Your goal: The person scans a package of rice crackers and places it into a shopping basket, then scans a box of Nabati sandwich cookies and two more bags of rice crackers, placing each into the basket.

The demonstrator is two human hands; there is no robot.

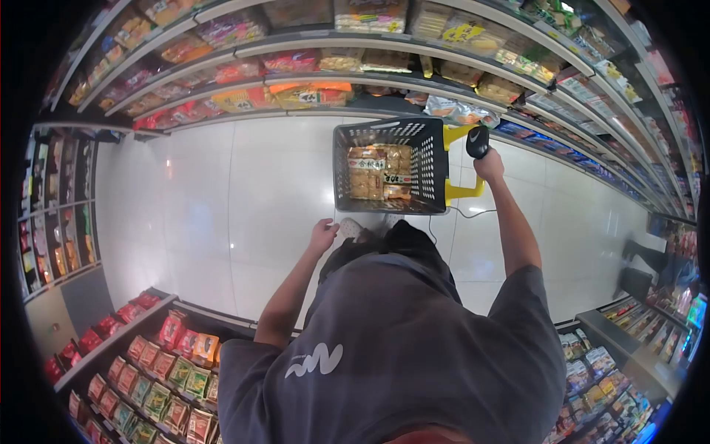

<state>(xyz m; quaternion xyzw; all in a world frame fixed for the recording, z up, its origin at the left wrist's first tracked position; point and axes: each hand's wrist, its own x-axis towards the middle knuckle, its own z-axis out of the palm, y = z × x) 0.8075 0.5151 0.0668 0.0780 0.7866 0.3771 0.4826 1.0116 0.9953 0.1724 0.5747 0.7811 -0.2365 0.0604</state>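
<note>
My right hand (489, 166) is closed around the yellow handle (464, 194) of a black shopping basket (427, 166), next to a black rounded piece (478, 142) at the handle's upper end. Inside the basket lie several clear packs of brown baked snacks (367, 181) with white and dark labels. On the other side, my left hand (324, 235) hangs beside my body, just below the basket's lower left corner, with its fingers loosely curled. Whether it holds anything is too small to make out. A thin cable (473, 215) hangs near the handle.
Shelves of packaged snacks (307, 96) curve across the top. Another rack (63, 200) stands at the far left. Low displays of packets (155, 377) are at the bottom left and bottom right (603, 370). Pale tiled floor (200, 192) runs along the aisle. Dark shapes (640, 266) stand at the right.
</note>
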